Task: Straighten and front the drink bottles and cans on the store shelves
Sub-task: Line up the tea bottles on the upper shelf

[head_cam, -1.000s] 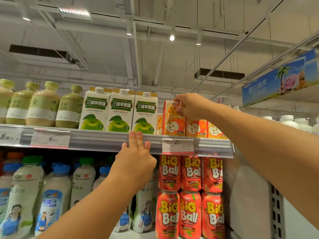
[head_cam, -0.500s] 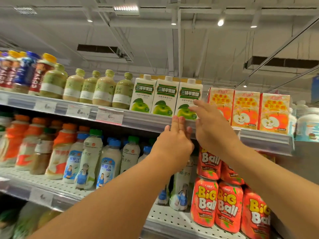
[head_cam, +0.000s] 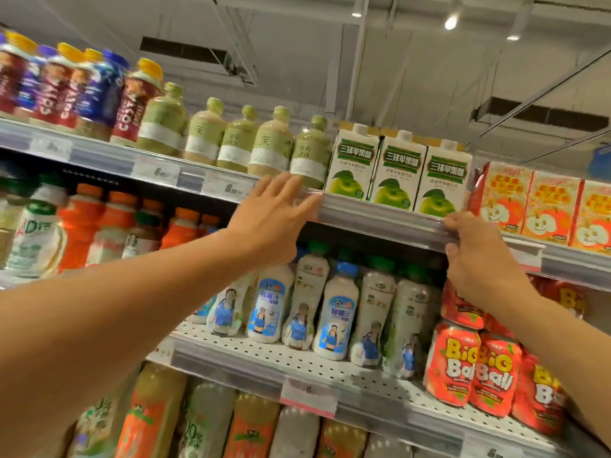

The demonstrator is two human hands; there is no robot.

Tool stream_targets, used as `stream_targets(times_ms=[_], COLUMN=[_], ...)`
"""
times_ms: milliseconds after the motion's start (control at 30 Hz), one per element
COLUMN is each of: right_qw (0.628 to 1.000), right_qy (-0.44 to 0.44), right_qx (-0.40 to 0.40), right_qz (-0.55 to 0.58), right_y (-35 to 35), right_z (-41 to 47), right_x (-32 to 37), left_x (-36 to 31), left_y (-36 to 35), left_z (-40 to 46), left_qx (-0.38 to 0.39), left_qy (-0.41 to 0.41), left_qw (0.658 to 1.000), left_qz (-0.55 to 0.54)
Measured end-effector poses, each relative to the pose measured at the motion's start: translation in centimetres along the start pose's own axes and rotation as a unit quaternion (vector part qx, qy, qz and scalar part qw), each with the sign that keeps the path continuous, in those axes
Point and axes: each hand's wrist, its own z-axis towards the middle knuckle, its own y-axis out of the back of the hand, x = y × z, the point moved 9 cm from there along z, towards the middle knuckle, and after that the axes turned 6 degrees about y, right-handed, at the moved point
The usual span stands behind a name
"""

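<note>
left hand (head_cam: 269, 223) open, empty, fingertips blurred at the shelf rail (head_cam: 380, 219); right hand (head_cam: 476, 256) pinching it, fingertips hidden

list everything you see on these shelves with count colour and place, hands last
white apple cartons with green apples: three, top shelf, centre
orange-red apple cartons: three showing, top shelf, right
pale green bottles: about five, top shelf, left of the white cartons
red and blue labelled bottles with yellow caps: blurred, count unclear, top shelf far left
orange-capped bottles: several, blurred, middle shelf left
white bottles with blue or green caps: about seven, middle shelf centre
red Big Ball cans: stacked two high, middle shelf right
orange and pale bottles: several, blurred, bottom shelf
price tags: several, on shelf rails
left hand: open, fingers over the top shelf rail
right hand: fingers curled on that rail
</note>
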Motion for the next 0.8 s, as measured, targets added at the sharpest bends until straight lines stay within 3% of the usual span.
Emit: stream_targets(times_ms=[100, 267, 467, 633, 733, 800], right_qw=[0.999, 0.985, 0.986, 0.986, 0.986, 0.984], right_qy=[-0.042, -0.101, -0.019, -0.001, 0.008, 0.013], right_qx=[0.017, 0.063, 0.1, 0.076, 0.055, 0.03], right_qz=[-0.019, -0.122, -0.132, -0.152, -0.156, -0.176], right_y=[-0.4, -1.3, -4.6, -5.2, -5.6, -6.1], right_z=[-0.4, -1.0, 1.2, 0.6, 0.6, 0.5], right_x=[1.1, 3.8, 10.7, 10.7, 10.4, 10.6], left_x=[2.2, 1.5, 1.7, 0.3, -1.2, 0.0], left_y=[-2.7, -3.2, -3.5, -4.5, -8.1, -9.9], left_z=[-0.5, -0.6, -0.5, -3.5, -9.3, -10.9], left_qx=[0.035, -0.009, 0.005, -0.026, 0.024, 0.058], left_qy=[-0.026, -0.016, -0.028, -0.026, -0.071, -0.03], left_qw=[0.999, 0.998, 0.998, 0.993, 0.987, 0.987], left_qz=[-0.008, -0.056, -0.064, -0.113, -0.14, -0.149])
